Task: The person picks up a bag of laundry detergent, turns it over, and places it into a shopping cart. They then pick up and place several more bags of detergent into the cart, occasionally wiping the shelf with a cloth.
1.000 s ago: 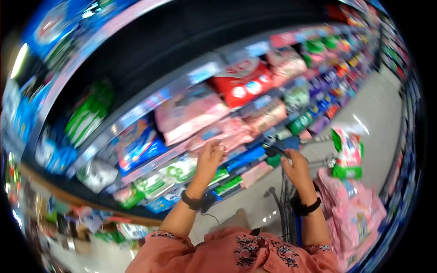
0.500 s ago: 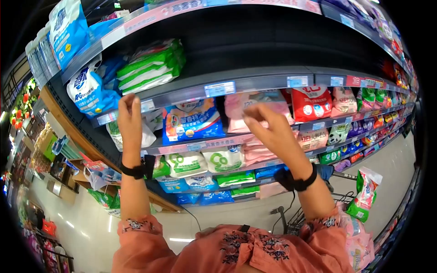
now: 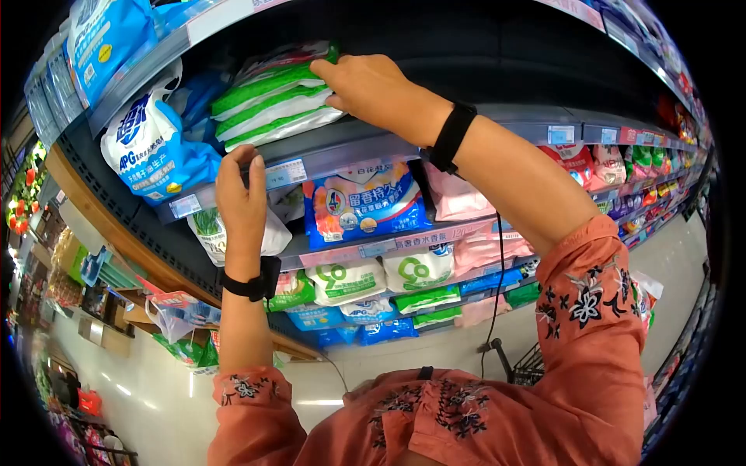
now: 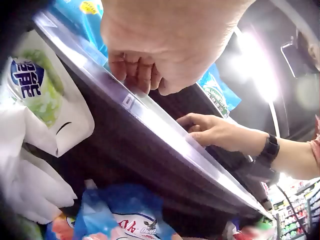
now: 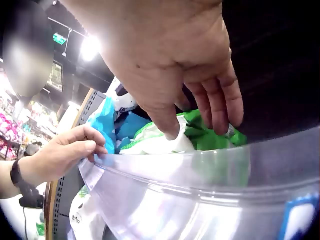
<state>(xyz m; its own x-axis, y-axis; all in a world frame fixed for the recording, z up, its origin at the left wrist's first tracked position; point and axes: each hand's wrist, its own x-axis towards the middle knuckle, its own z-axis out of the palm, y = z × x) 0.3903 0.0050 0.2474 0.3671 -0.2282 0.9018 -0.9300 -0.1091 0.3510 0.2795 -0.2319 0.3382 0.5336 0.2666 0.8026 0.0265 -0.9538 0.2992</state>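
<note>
A stack of green-and-white bags [image 3: 272, 115] lies on the upper shelf. My right hand [image 3: 379, 89] is at the right end of this stack, its thumb and fingers spread about the end of a green bag [image 5: 207, 131] in the right wrist view. At the shelf's front edge, below the stack, is my left hand [image 3: 242, 190], with loosely bent fingers right at the clear price strip [image 4: 150, 117]. Left of the stack stands a white-and-blue APG bag [image 3: 151, 151].
On the shelf below sit a blue detergent bag [image 3: 365, 203], a white bag [image 3: 272, 239] and pink packs [image 3: 454, 190]. Lower still are several white-and-green bags [image 3: 346, 279]. A brown wooden edge [image 3: 116, 225] runs along the shelf's left end. A cart [image 3: 528, 369] stands at the lower right.
The view has turned to the shelves. My right hand has moved up and left to the green-and-white stack. My left hand has come to the shelf's front edge.
</note>
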